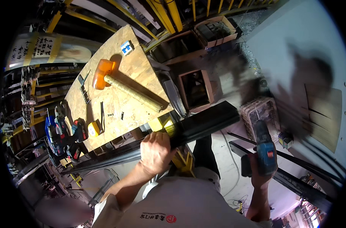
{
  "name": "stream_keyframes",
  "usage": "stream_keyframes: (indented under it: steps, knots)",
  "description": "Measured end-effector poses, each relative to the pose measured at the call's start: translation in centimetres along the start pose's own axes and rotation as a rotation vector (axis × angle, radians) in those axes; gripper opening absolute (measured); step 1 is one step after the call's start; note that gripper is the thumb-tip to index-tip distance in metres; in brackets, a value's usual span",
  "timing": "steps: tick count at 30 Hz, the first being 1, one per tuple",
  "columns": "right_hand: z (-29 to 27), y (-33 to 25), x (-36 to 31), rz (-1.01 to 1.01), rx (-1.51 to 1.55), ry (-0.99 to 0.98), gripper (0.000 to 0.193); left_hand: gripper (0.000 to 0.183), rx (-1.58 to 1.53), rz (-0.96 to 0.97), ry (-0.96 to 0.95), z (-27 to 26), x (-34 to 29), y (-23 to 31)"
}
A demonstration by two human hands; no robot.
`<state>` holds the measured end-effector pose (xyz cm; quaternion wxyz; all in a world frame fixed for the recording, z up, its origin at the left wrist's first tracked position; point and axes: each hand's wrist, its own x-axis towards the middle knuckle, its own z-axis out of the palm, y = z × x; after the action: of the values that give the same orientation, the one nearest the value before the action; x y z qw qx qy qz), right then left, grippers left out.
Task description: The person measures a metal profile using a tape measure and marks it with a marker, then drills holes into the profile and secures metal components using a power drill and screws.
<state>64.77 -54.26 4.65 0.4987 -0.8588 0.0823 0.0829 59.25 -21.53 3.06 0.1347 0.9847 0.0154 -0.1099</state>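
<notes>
Evidently Stiff Stock

In the head view, the left hand (156, 150) grips the black profile (211, 122) beside the plywood board (140, 66); the profile looks rigid, likely slippery, best held across its width. The right hand (260, 178) grasps a drill (265, 152), probably weighty, by its handle.

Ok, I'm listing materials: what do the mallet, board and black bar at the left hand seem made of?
Mallet head: glossy plastic or rubber, given its translucent orange glow. Handle: likely wood, pale and mottled. Board: apparently pressed wood, from its flaky patches. Black bar: smooth, perhaps coated metal, given its faint sheen; plastic possible.
</notes>
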Motion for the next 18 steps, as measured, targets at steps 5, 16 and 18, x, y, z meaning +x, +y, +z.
stream_keyframes:
  steps: [5, 16, 18]
  knots:
    - [1.3, 0.3, -1.2, 0.051, -0.104, -0.054, 0.035, 0.045, -0.083, 0.011, -0.057, 1.1, 0.2, -0.8]
    - [3.2, 1.3, -0.1, 0.115, -0.233, -0.284, 0.039, 0.028, -0.061, 0.028, 0.003, 1.6, 0.4, -1.4]
    - [3.3, 2.0, 0.1, 0.179, -0.199, -0.288, 0.041, 0.032, -0.050, 0.043, 0.003, 1.4, 0.7, -1.3]
